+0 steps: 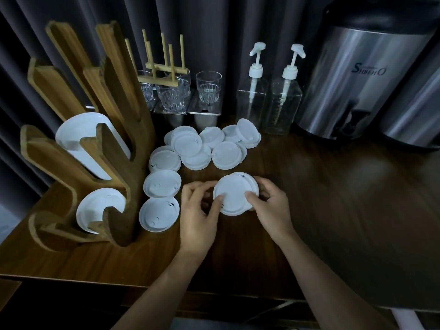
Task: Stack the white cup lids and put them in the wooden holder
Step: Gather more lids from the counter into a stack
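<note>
White cup lid sits between both hands over the dark wooden table. The left hand and right hand curl their fingers round its rim, thumbs pressing on top. Loose lids lie just behind. The wooden holder, at left, carries lids in two slots. Lettering on the steel urn reads roughly "Shibeho".

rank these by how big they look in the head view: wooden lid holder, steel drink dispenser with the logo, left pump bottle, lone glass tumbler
1. wooden lid holder (nearest the camera, so its lead is unsure)
2. steel drink dispenser
3. left pump bottle
4. lone glass tumbler
</note>
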A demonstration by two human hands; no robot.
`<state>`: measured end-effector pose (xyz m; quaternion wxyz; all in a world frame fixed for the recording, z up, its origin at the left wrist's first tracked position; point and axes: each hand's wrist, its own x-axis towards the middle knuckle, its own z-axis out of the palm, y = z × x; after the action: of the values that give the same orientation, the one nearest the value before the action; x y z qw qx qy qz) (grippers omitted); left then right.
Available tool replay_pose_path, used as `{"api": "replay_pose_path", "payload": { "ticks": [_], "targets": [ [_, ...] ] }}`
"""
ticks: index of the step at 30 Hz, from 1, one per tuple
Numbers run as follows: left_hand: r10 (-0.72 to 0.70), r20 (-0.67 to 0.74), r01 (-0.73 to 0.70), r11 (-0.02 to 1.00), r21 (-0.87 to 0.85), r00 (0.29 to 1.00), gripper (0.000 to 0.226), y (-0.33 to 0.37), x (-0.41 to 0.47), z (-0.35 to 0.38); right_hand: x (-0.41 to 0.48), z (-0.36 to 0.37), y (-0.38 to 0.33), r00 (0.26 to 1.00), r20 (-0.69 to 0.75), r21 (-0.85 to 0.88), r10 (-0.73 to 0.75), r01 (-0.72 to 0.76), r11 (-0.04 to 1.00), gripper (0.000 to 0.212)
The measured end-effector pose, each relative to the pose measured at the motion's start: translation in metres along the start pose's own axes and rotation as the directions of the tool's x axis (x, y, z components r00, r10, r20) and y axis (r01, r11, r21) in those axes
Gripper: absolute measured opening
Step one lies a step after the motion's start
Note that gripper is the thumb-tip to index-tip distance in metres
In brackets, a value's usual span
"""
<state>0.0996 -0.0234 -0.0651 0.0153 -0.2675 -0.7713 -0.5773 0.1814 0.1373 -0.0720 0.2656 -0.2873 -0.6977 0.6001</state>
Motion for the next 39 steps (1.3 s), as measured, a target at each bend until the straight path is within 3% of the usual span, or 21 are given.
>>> {"api": "replay_pose_path", "payload": {
  "ticks": [7, 10, 15, 20, 23, 27, 33, 39],
  "targets": [
    [-0.273, 0.040, 0.276, 0.952, -0.134, 0.961, 0.012, -0.006, 0.008, 0.004, -0.001, -0.001, -0.001, 1.000, -0.012, 0.047, 0.000, 0.000, 0.999, 0.043],
    [-0.316, 0.074, 0.324, 0.928, -0.183, 0.946, 0.010, -0.006, 0.011, 0.003, -0.001, -0.001, -0.001, 1.000, -0.001, 0.035, -0.004, 0.004, 0.999, 0.041],
    [-0.261, 0.078, 0.271, 0.946, -0.177, 0.962, 0.013, -0.007, 0.009, 0.001, 0.000, -0.002, 0.000, 1.000, 0.005, 0.040, -0.012, 0.012, 0.999, 0.035],
    [0.018, 0.260, 0.025, 0.986, -0.162, 0.966, 0.043, -0.007, 0.003, -0.001, 0.003, -0.005, 0.003, 1.000, 0.007, -0.013, -0.023, 0.023, 1.000, 0.033],
    [0.007, 0.377, 0.081, 0.972, -0.219, 0.926, 0.059, -0.009, 0.005, -0.002, 0.003, -0.005, 0.004, 0.999, 0.012, -0.016, -0.032, 0.032, 0.999, 0.031],
    [-0.035, 0.383, 0.151, 0.948, -0.279, 0.923, 0.057, -0.009, 0.008, -0.005, 0.001, -0.004, 0.003, 0.999, 0.020, -0.028, -0.027, 0.028, 0.999, 0.026],
    [-0.089, 0.321, 0.200, 0.921, -0.333, 0.943, 0.040, -0.016, 0.012, -0.005, 0.000, -0.002, 0.003, 0.996, 0.066, -0.066, -0.065, 0.069, 0.995, 0.038],
    [-0.212, 0.268, 0.309, 0.864, -0.397, 0.940, 0.024, -0.009, 0.016, -0.002, -0.004, -0.001, -0.001, 0.969, 0.229, -0.168, -0.090, 0.130, 0.977, 0.078]
  ]
}}
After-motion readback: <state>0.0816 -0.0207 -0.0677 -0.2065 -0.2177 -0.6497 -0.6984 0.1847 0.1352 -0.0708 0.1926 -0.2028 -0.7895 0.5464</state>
